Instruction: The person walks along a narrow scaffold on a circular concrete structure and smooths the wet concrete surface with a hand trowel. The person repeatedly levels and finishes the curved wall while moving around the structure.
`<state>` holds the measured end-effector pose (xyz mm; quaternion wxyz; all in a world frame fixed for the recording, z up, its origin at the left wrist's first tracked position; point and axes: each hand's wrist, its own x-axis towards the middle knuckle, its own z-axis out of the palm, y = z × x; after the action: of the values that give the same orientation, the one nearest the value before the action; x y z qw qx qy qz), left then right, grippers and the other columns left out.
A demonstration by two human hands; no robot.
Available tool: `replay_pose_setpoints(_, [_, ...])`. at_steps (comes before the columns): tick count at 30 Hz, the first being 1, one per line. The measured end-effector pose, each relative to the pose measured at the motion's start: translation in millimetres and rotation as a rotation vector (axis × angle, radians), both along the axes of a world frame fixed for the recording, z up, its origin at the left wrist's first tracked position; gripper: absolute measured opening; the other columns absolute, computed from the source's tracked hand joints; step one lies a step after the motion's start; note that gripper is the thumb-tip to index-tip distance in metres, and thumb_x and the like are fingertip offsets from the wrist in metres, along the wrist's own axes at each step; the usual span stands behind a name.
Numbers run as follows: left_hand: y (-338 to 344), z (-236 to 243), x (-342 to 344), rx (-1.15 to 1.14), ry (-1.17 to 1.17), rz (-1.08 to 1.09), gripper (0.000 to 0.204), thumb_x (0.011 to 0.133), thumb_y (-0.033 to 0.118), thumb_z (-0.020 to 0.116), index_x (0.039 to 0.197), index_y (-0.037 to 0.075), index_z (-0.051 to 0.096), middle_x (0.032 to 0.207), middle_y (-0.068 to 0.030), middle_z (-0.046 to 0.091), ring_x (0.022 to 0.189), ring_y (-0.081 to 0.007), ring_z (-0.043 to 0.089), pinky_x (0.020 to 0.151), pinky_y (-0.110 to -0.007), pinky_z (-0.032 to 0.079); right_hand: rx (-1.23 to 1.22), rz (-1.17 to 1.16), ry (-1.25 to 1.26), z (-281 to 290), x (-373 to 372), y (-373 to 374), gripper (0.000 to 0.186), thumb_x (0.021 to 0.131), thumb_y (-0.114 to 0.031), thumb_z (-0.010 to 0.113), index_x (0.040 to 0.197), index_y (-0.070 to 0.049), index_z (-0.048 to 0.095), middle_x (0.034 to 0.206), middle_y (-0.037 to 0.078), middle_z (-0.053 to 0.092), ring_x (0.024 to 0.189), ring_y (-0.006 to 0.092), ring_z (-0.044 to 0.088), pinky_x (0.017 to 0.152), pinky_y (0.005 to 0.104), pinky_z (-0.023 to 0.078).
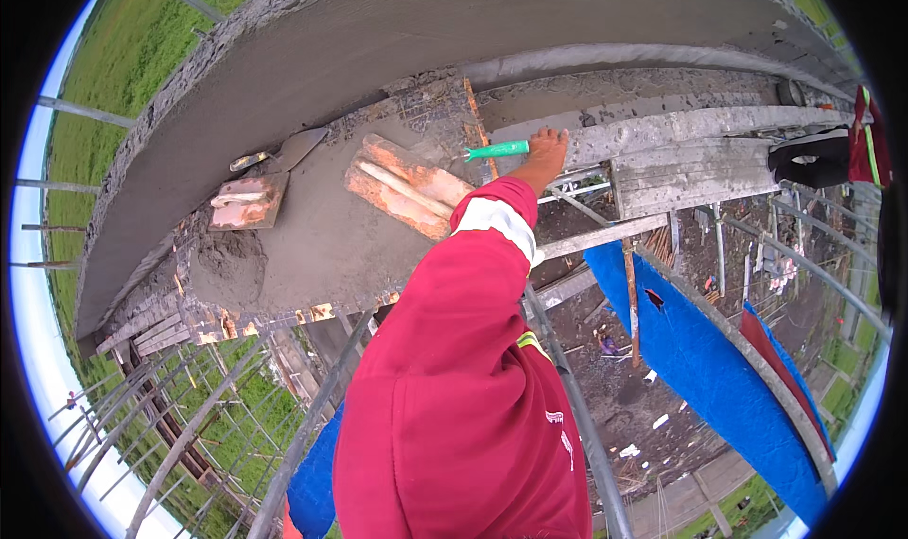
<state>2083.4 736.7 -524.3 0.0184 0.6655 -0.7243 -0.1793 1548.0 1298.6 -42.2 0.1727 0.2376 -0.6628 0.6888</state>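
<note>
My left hand (546,154) reaches up and to the right, its fingers curled at the end of a slender green bottle-like thing (501,149) that points left. Just left of my wrist, a long float (405,182) with a pale bar handle lies on a mortar-covered board (312,255). Farther left is a smaller float (251,202) with its handle up. A pointed trowel (301,149) leans beside it, blade toward the wall. Wet grey mortar (227,267) is heaped at the board's left end. My right hand is out of view.
A curved, smoothly plastered wall (407,33) spans the far side. Grey planks (695,175) run right, where another person's dark shoe (818,159) rests. Metal poles (577,407) rise on both sides of me. Below hang blue sheets (700,369) over littered ground.
</note>
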Motion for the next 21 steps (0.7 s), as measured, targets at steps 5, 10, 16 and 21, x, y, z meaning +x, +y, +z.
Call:
replay_pose_setpoints(5, [-6,8,3,0.144,-0.021,-0.082,0.111,0.068,0.028,0.089,0.154,0.008,0.024,0.143,-0.0205,0.045,0.132,-0.0407,0.042,0.105,-0.05,0.042,-0.099,-0.054,0.027,72,2,90,0.036,0.094,-0.022,0.061,0.12,0.002,0.057,0.101,0.011,0.055,0.091,0.0224,0.053,0.089,0.0383,0.044])
replay_pose_setpoints(10, [-9,31,1,0.215,-0.077,-0.097,0.111,0.067,0.03,0.09,0.154,0.008,0.023,0.146,-0.0202,0.041,0.135,-0.0402,0.039,0.106,-0.05,0.041,-0.138,-0.027,-0.005,123,-1,169,0.034,0.094,-0.02,0.061,0.12,0.001,0.057,0.099,0.009,0.054,0.089,0.0214,0.052,0.088,0.0374,0.044])
replay_pose_setpoints(16, [-14,42,-15,0.225,-0.036,-0.036,0.105,0.072,0.036,0.086,0.152,0.004,0.026,0.146,-0.0217,0.042,0.134,-0.0416,0.041,0.107,-0.051,0.041,-0.142,-0.131,-0.015,144,10,207,0.031,0.096,-0.018,0.057,0.119,0.003,0.056,0.1,0.009,0.051,0.089,0.0217,0.049,0.089,0.0372,0.043])
replay_pose_setpoints(21, [-15,34,-15,0.187,-0.027,-0.068,0.101,0.074,0.037,0.085,0.149,0.0,0.028,0.145,-0.0226,0.042,0.133,-0.0423,0.042,0.104,-0.051,0.043,-0.085,-0.214,0.067,142,32,201,0.046,0.098,-0.029,0.052,0.133,0.0,0.054,0.13,0.017,0.056,0.118,0.0311,0.052,0.105,0.0463,0.038])
